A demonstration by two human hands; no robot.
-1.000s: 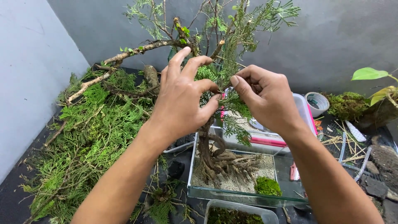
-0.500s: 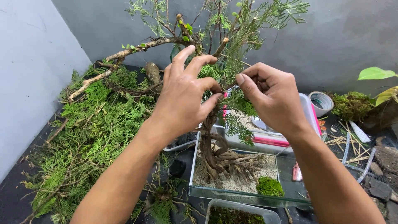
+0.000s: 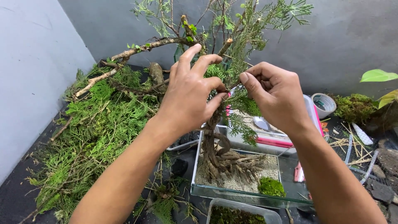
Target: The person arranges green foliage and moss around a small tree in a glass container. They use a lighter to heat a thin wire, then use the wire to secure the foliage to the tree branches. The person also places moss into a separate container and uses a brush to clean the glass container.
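A small tree with a twisted brown trunk (image 3: 215,145) and spreading roots stands in a shallow glass tray (image 3: 240,195) filled with pale sand, beside a moss clump (image 3: 271,186). My left hand (image 3: 190,95) is raised in front of the upper trunk, thumb and fingers pinching a thin twig among the feathery green foliage (image 3: 244,116). My right hand (image 3: 275,97) is curled close beside it, fingertips pinched on the same small sprig. The contact point is partly hidden by the fingers.
A large heap of cut green conifer sprigs (image 3: 95,128) and bare branches (image 3: 141,47) lies left. A clear plastic box (image 3: 273,141) with pink trim sits behind the tray, a tape roll (image 3: 324,103) and moss mound (image 3: 354,108) to the right, a moss container (image 3: 236,213) in front.
Both hands have drawn closer together at the twig, and my right hand's fingers have curled tighter. The tree and tray have stayed put.
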